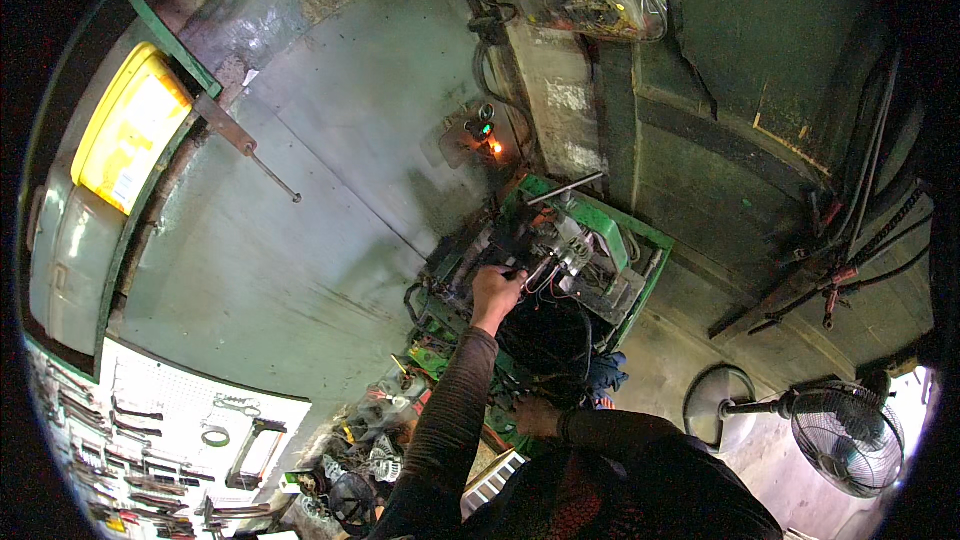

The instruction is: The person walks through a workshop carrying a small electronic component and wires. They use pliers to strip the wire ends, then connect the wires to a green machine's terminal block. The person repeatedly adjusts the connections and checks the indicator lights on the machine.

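Note:
In the middle stands a green-framed machine (655, 285) with metal parts and thin wires on top. My left hand (495, 296) reaches onto it, fingers closed at a small dark part beside a bright metal shaft (538, 270); I cannot make out what they grip. A metal bar (565, 188) sticks out at the machine's far side. My right hand (537, 418) is low at the near side, close to my body, its fingers in shadow among green and dark things. A blue cloth (607, 373) lies just right of it.
Glowing indicator lights (490, 138) sit on the wall panel behind. A standing fan (848, 438) is at the right, with hanging cables (845, 270) above. Loose parts (385, 458) and a tool pegboard (200, 420) are at left. A yellow container (132, 130) sits on a shelf.

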`<state>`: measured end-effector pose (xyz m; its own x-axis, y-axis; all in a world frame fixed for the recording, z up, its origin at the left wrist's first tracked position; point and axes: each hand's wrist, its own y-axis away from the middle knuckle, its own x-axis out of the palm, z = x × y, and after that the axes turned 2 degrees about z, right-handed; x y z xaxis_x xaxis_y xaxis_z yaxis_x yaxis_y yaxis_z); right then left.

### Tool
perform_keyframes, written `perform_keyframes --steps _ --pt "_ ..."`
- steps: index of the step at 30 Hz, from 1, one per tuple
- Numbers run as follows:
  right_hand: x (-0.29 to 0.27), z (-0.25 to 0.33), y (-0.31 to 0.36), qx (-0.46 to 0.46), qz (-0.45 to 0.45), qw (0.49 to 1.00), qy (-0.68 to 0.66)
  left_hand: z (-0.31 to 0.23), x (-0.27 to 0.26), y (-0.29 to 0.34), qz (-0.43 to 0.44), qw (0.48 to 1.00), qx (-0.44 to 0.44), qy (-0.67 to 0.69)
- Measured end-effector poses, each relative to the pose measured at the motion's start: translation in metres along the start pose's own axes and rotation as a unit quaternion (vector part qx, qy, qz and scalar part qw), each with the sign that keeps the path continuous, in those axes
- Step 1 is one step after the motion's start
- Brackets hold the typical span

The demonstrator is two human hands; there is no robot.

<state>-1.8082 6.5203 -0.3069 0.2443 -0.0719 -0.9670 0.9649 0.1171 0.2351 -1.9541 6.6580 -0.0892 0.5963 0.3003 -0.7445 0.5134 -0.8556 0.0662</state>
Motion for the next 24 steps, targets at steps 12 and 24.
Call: perform_keyframes --steps 12,24 --pt "0.031 0.002 -0.012 0.005 -0.040 0.999 0.019 0.017 0.008 -0.013 -0.018 0.998 0.039 -0.049" --pt "0.018 0.000 0.010 -0.015 -0.124 0.990 -0.066 0.015 -0.013 0.001 0.050 0.997 0.026 0.048"
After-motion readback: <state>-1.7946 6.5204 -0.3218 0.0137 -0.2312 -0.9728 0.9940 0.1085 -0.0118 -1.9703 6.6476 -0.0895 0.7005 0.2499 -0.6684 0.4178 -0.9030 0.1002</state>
